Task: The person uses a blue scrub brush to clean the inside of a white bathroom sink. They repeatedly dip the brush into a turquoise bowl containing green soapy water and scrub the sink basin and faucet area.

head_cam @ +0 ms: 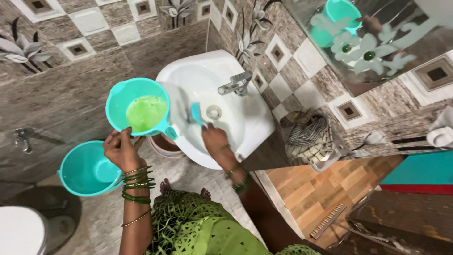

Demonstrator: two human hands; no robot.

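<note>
Her left hand grips the tilted mug over the sink — right hand closed around a brush, scrubbing.

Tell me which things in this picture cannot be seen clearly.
- Head view: right hand grips a blue tool; its working end is blurred.
- Liquid in the turquoise mug, held by the left hand: kind unclear.
- Toilet: cut by the frame edge.
</note>
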